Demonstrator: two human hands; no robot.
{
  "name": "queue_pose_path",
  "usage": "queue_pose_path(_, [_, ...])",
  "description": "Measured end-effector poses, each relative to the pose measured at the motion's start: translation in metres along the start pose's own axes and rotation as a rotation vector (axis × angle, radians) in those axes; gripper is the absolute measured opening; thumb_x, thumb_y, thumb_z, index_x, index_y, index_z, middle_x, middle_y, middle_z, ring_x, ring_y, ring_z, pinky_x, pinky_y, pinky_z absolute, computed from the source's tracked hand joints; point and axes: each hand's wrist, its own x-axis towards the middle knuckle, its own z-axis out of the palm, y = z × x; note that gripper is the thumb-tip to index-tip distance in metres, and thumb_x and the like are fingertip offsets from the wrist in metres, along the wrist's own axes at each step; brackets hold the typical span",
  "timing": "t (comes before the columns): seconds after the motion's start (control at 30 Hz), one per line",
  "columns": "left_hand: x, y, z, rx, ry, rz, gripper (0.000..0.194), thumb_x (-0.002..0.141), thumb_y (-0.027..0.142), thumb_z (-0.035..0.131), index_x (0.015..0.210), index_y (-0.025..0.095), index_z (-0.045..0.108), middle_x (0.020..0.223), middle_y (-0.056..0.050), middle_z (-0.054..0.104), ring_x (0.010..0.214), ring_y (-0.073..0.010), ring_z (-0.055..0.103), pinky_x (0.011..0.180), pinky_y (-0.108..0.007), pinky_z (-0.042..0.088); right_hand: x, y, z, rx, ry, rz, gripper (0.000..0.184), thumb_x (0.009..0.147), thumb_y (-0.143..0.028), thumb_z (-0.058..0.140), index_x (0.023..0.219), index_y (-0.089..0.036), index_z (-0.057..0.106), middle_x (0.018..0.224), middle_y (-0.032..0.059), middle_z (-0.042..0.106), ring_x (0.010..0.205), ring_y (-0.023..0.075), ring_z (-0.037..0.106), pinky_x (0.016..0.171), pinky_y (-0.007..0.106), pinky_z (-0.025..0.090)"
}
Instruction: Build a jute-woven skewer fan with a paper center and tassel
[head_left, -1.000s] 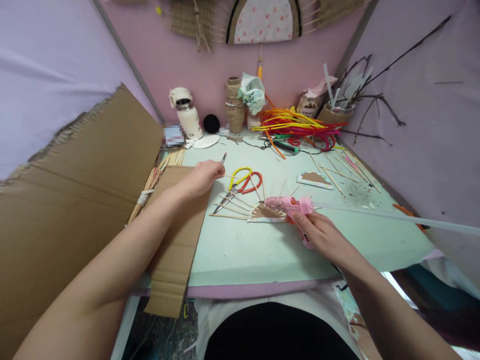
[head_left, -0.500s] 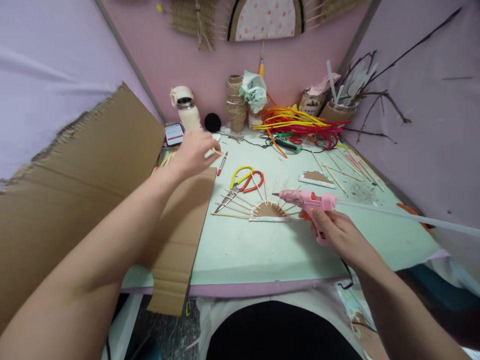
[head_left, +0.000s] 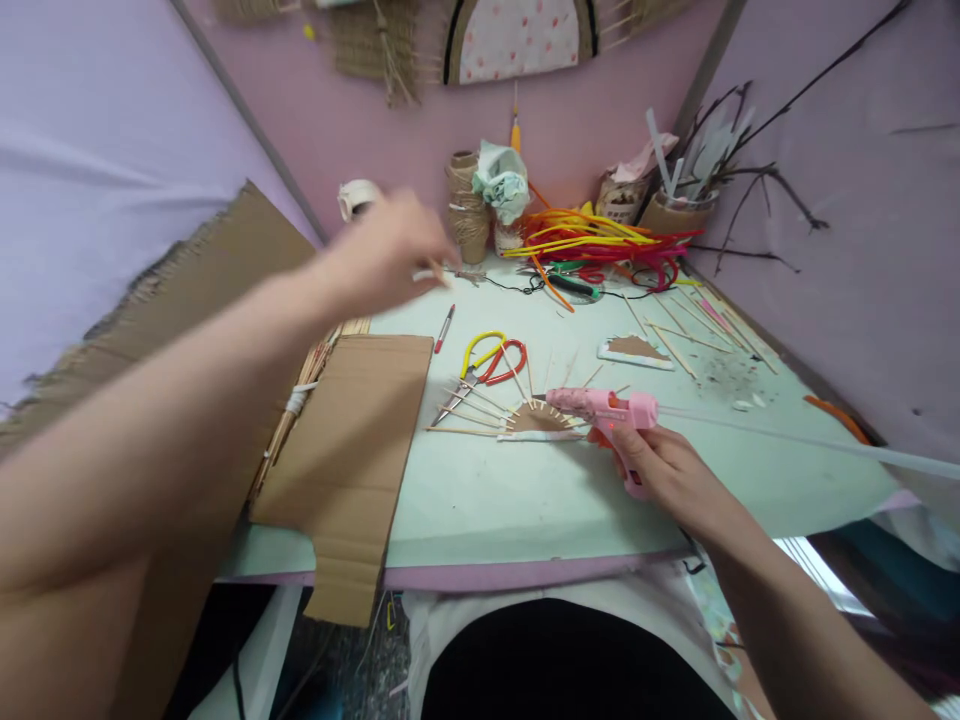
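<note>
My right hand (head_left: 656,465) is wrapped round a pink hot glue gun (head_left: 600,405) with a long clear glue stick (head_left: 787,435) out of its back. The gun's nozzle is over a cardboard half-circle (head_left: 536,418) with thin wooden sticks fanned out round its curved edge. My left hand (head_left: 401,240), blurred by motion, is raised over the back left of the table, in front of the white bottle (head_left: 356,197). A short wooden stick (head_left: 435,275) is pinched in its fingers. Scissors with yellow and red handles (head_left: 484,365) lie beside the half-circle, touching some sticks.
Cut cardboard (head_left: 352,420) and a bundle of sticks (head_left: 289,420) lie at left. A red pen (head_left: 445,330), a second cardboard half-circle (head_left: 636,350) and loose sticks (head_left: 675,350) are on the table. Behind stand twine (head_left: 467,210), red and yellow cords (head_left: 600,240) and branches (head_left: 780,200).
My left hand has risen and moved slightly right with the stick. The glue gun has shifted a little left, its nozzle nearer the fan of sticks. The stick bundle now shows.
</note>
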Motion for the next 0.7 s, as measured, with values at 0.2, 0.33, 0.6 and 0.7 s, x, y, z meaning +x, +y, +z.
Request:
queue_pose_path(0.2, [-0.037, 0.026, 0.088, -0.040, -0.329, -0.079, 0.016, 0.090, 0.022, 0.059, 0.098, 0.021, 0.073, 0.105, -0.007, 0.073, 0.098, -0.0229, 0.056, 0.078, -0.035, 0.034, -0.001, 0.000, -0.001, 0.010, -0.008, -0.007, 0.063, 0.087, -0.076, 0.036, 0.058, -0.022, 0.051, 0.054, 0.0010, 0.054, 0.051, 0.0155, 0.051, 0.051, 0.028, 0.040])
queue_pose_path(0.33, [-0.044, 0.021, 0.099, -0.129, -0.352, -0.110, 0.015, 0.089, 0.023, 0.058, 0.094, 0.022, 0.072, 0.099, -0.006, 0.075, 0.097, -0.0230, 0.057, 0.079, -0.034, 0.033, 0.000, -0.003, 0.002, 0.012, -0.005, 0.011, 0.065, 0.086, -0.078, 0.035, 0.059, -0.022, 0.052, 0.052, 0.0006, 0.052, 0.049, 0.0153, 0.049, 0.051, 0.029, 0.040])
queue_pose_path(0.6, [-0.041, 0.019, 0.099, -0.172, -0.383, -0.105, 0.018, 0.086, 0.020, 0.054, 0.085, 0.022, 0.072, 0.089, -0.004, 0.075, 0.091, -0.0209, 0.059, 0.083, -0.034, 0.034, 0.001, -0.003, 0.005, -0.013, -0.028, 0.021, 0.064, 0.086, -0.077, 0.035, 0.060, -0.022, 0.053, 0.052, 0.0009, 0.052, 0.051, 0.0165, 0.051, 0.054, 0.029, 0.041])
queue_pose_path(0.7, [-0.038, 0.019, 0.100, -0.181, -0.374, -0.113, 0.017, 0.086, 0.019, 0.054, 0.084, 0.022, 0.071, 0.088, -0.004, 0.075, 0.091, -0.0211, 0.059, 0.083, -0.034, 0.034, 0.000, -0.003, 0.005, -0.009, -0.026, 0.032, 0.064, 0.086, -0.077, 0.035, 0.059, -0.022, 0.053, 0.052, 0.0007, 0.052, 0.051, 0.0163, 0.051, 0.054, 0.030, 0.041])
